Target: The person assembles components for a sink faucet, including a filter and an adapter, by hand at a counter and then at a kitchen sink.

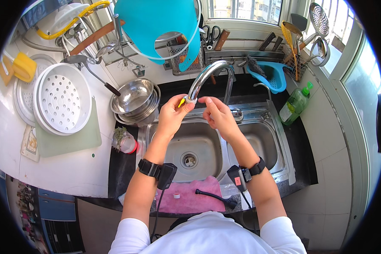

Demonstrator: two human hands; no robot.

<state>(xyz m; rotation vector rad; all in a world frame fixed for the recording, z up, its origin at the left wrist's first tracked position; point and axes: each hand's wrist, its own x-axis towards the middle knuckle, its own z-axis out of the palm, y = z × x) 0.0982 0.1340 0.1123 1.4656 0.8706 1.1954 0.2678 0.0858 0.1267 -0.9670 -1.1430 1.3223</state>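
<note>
A curved chrome faucet spout (pixel 211 69) arches over the sink toward me. Around its end sits a narrow white band (pixel 191 100), like wrapped tape. My left hand (pixel 173 114) is closed at the spout's end, pinching a small bright yellow piece (pixel 182 102) whose kind I cannot make out. From the other side my right hand (pixel 219 115) reaches in, index finger stretched to the white band and the other fingers loosely bent; I see nothing in it. Below both hands lies the left basin (pixel 199 144) of a steel double sink, its drain showing.
On the front edge a pink cloth (pixel 192 186) carries a small white roll (pixel 176 196) and a black flexible hose (pixel 213 197). Stacked metal bowls (pixel 133 97) and a glass jar (pixel 125 142) stand left. Right are a green soap bottle (pixel 295 103) and a blue strainer (pixel 275 78).
</note>
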